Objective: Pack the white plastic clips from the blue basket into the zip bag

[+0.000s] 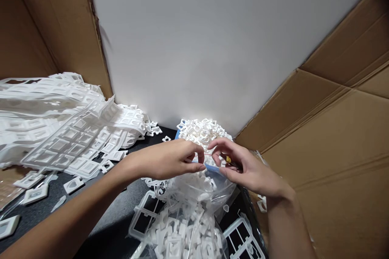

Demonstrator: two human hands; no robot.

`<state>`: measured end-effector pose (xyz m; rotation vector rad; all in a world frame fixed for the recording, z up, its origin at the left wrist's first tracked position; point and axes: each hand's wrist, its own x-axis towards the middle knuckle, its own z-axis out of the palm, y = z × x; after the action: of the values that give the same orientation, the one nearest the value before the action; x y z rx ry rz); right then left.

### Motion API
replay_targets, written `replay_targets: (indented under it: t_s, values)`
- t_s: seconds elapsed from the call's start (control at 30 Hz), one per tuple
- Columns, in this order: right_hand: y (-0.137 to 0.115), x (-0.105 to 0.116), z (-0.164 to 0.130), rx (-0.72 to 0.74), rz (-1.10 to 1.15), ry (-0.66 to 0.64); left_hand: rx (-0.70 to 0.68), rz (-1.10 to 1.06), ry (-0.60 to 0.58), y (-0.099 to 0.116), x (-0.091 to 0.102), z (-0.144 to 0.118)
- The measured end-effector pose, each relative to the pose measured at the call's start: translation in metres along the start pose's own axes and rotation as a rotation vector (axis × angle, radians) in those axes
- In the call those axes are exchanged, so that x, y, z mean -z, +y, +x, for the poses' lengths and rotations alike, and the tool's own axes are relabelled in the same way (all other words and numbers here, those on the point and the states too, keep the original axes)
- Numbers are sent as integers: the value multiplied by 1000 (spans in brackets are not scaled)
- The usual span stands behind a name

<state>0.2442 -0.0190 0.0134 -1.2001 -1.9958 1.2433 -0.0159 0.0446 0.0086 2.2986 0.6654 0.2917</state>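
My left hand (176, 160) is closed, with its thumb and curled fingers near each other. A thin red strand (208, 154) runs from its fingers toward my right hand (243, 166). My right hand has its fingers curled around a small dark tool with a yellow part (227, 159); most of the tool is hidden in the palm. Both hands are over the front edge of a blue bin (214, 168), heaped with small white pieces (205, 131). Below them sits a clear plastic bag (217, 200) packed with white foam-like pieces (179, 238).
Sheets of white cut-out pieces (69, 133) pile up on the left of the dark table (112, 210). Loose white pieces (73, 185) lie nearby. White lattice frames (244, 238) lie at the lower right. Cardboard walls (340, 162) and a white panel (197, 44) enclose the area.
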Motion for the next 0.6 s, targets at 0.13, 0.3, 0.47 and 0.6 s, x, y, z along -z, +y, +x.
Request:
replay_targets:
  t_s: [0.13, 0.3, 0.47, 0.6]
  values:
    - [1, 2, -1, 73, 4, -20, -23, -49, 37, 0, 1, -1]
    - [-1, 2, 1, 179, 34, -44, -46, -84, 79, -1, 6, -3]
    - [-2, -1, 1, 100, -54, 44, 5, -72, 91, -3, 10, -5]
    - [-6, -6, 4, 46, -104, 170, 35, -174, 99, -3, 9, -5]
